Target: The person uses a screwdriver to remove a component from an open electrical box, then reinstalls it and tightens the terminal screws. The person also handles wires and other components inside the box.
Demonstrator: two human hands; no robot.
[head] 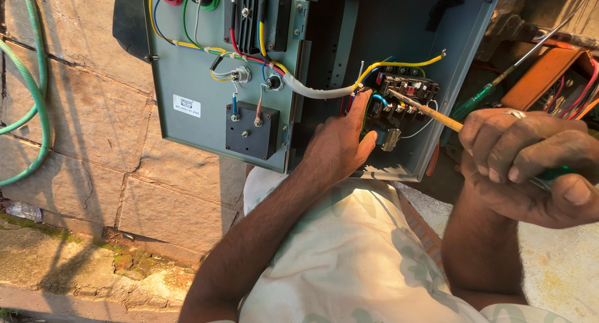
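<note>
Inside the open grey metal box (462, 61), our left hand (340, 145) rests on the black switch block (399, 101), fingers spread and holding nothing. Our right hand (530, 164) has its grip pressed tight around a screwdriver (430, 113), whose tip touches the block. Yellow wires (399, 65) curve just above it.

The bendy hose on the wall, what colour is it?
The hose is green, best seen at the left edge of the head view.
</note>
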